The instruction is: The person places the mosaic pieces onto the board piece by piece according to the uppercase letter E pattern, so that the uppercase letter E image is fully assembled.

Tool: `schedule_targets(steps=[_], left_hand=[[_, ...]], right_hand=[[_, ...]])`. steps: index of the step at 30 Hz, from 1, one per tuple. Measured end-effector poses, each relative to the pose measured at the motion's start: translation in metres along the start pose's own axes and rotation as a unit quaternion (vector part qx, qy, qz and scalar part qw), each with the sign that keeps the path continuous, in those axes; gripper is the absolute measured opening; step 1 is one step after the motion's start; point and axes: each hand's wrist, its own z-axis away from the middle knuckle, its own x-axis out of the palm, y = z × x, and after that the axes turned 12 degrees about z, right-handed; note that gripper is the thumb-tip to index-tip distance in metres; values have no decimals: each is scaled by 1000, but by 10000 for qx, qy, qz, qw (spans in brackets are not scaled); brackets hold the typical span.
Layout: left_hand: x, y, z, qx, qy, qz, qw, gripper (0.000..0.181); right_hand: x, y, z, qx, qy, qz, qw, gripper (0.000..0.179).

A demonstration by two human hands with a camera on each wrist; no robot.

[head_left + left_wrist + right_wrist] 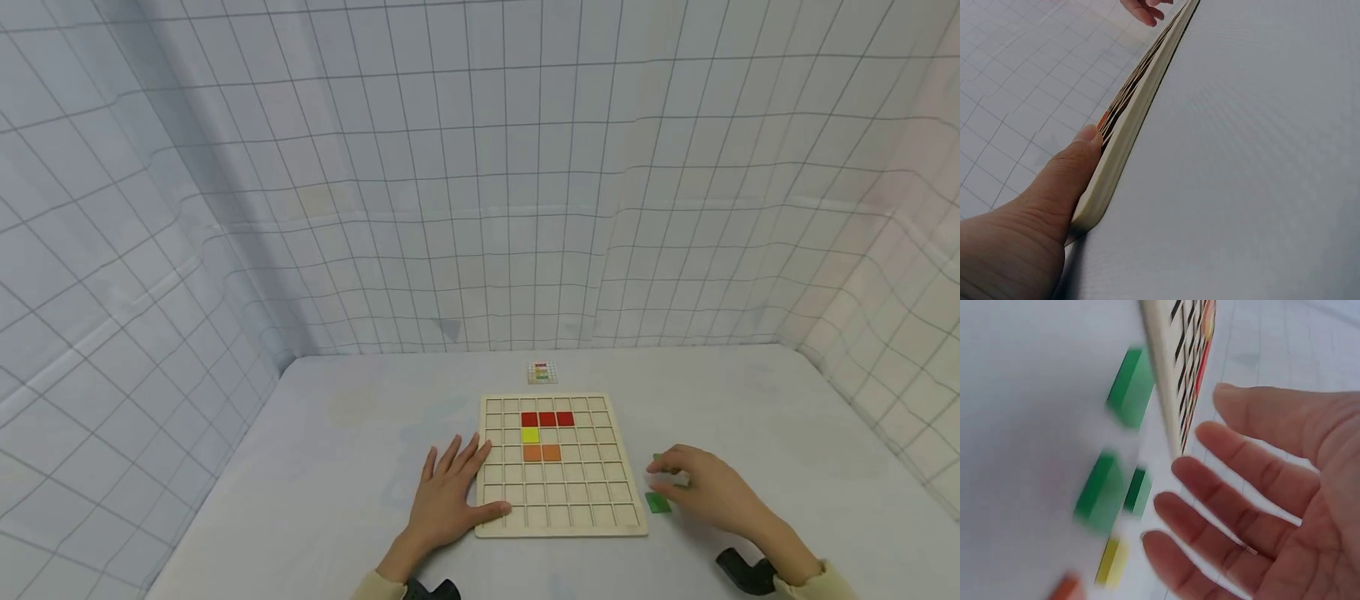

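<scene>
A pale wooden grid board [577, 493] lies flat on the table. In its upper part are a row of three red tiles [547, 419], one yellow tile [530, 435] and two orange tiles [542, 453]. My left hand [442, 504] rests at the board's left edge with fingers spread; its thumb [1063, 178] lies over the rim. Beyond the right edge, my right hand [708, 487] hovers above a green tile [658, 502], fingers loosely bent and holding nothing. Under it, the right wrist view shows green tiles [1100, 492], a yellow tile [1112, 562] and a blurred orange tile [1067, 587].
Behind the board lies a small card [542, 372] printed with a coloured grid pattern. White cloth [480, 208] with a checked line pattern hangs at the back and both sides of the white table [337, 467]. Black straps [746, 572] are at both wrists.
</scene>
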Motion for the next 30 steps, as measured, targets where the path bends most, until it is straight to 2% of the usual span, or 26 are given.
schedule_targets(steps=[5, 9, 13, 16, 23, 30], left_hand=[[-1, -1, 1, -22, -52, 17, 10000, 93], [-2, -2, 2, -43, -79, -11, 10000, 93], [-2, -2, 2, -41, -73, 9, 10000, 93], [-2, -1, 2, -36, -73, 22, 10000, 93], [-1, -1, 1, -32, -58, 62, 10000, 93], [1, -2, 1, 106, 64, 44, 9999, 93]], right_hand=[[-10, 27, 14, 953, -258, 408, 9943, 36], [-16, 45, 23, 1323, -613, 354, 9887, 47], [-18, 58, 27, 1493, -966, 69, 9840, 46], [-16, 62, 28, 1550, -1084, -143, 9818, 42], [-10, 75, 31, 1418, -888, -363, 9852, 33], [-10, 74, 24, 1557, -664, -437, 9846, 32]])
